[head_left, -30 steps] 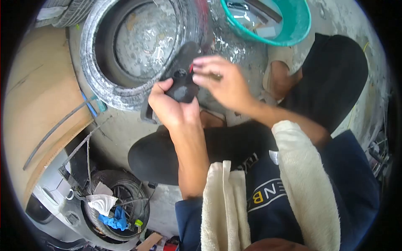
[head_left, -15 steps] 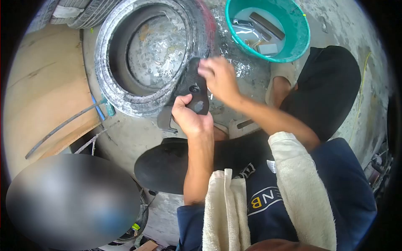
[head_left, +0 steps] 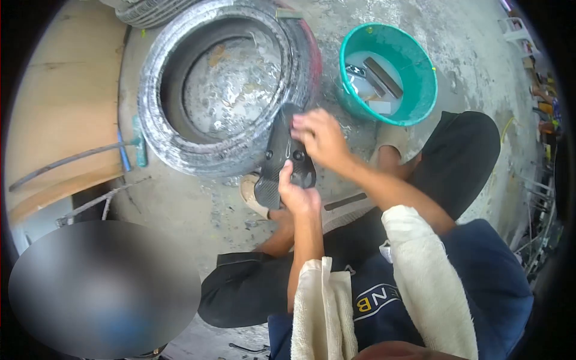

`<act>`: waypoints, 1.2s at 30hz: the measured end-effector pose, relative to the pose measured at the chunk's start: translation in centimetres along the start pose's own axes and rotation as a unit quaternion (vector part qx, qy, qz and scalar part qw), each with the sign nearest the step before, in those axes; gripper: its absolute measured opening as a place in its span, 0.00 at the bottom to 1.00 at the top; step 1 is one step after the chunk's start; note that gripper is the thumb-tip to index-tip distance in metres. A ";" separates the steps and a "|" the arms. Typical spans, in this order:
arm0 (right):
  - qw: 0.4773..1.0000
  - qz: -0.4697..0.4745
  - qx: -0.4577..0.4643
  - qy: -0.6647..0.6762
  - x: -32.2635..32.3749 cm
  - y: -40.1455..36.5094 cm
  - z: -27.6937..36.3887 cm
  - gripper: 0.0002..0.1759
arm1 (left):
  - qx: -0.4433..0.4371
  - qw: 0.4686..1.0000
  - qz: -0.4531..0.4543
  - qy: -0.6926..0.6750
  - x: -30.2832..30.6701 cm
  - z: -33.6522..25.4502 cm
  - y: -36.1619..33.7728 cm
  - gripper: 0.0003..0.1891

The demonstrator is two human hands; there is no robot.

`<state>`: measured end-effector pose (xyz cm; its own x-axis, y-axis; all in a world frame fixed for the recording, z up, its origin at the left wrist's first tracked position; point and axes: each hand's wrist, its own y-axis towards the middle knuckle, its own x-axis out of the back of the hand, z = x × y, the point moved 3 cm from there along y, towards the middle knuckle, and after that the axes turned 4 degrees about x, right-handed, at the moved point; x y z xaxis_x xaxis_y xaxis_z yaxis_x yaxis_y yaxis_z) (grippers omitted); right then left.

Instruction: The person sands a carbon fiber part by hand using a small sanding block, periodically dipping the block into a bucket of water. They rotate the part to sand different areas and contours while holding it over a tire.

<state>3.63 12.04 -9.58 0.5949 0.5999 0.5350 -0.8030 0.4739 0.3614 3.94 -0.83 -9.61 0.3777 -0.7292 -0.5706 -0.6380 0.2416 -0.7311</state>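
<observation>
- I have the long, glossy black carbon-weave part (head_left: 278, 139) out in front of me, over the grey concrete floor (head_left: 192, 219), at the near right edge of the whitish-smeared black tire (head_left: 156, 129); I cannot tell whether part and tire touch.
- My left hand (head_left: 303, 201) is closed around the part's lower half, thumb pressed on the upper face just below a round hole.
- My right hand (head_left: 326, 139) is half curled, its fingertips at the far end of the part; they are blurred, so I cannot tell whether something small is pinched there.
- To work this end well, I judge that the left grip should stay firm and low, the thumb clear of the stretch my right fingers cover.
- Light, even pressure along the weave seems best, with care at the edges and around the hole; a wet, glossy surface could slip, so bracing it would help.
- The round teal plastic bucket (head_left: 425, 99) stands near my right hand, holding cloudy liquid, a dark brown bar (head_left: 384, 78) and a pale rectangular block (head_left: 379, 107).
- On my navy shirt (head_left: 420, 306), upside down, I read a yellow B, a white N and part of what looks like an E.
- The cream towel (head_left: 420, 240) carries a small white tag (head_left: 386, 252), too small to read.
</observation>
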 end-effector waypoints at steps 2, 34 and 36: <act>0.999 -0.016 -0.040 -0.020 -0.8 2.3 -1.8 0.07 | -0.006 0.997 -0.025 0.067 1.6 1.1 0.9 0.20; 0.992 -0.010 0.076 -0.104 -1.1 0.2 0.2 0.06 | 0.040 0.994 -0.102 0.017 3.1 3.3 1.5 0.18; 0.985 -0.055 0.045 -0.156 -2.1 2.7 -0.9 0.05 | 0.053 0.992 -0.109 0.025 3.0 3.0 1.2 0.18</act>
<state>0.28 12.63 -10.40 0.6496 0.3149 0.6920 -0.7428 0.4569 0.4894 6.32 -0.83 -13.32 0.4640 -0.8012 -0.3778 -0.4691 0.1396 -0.8721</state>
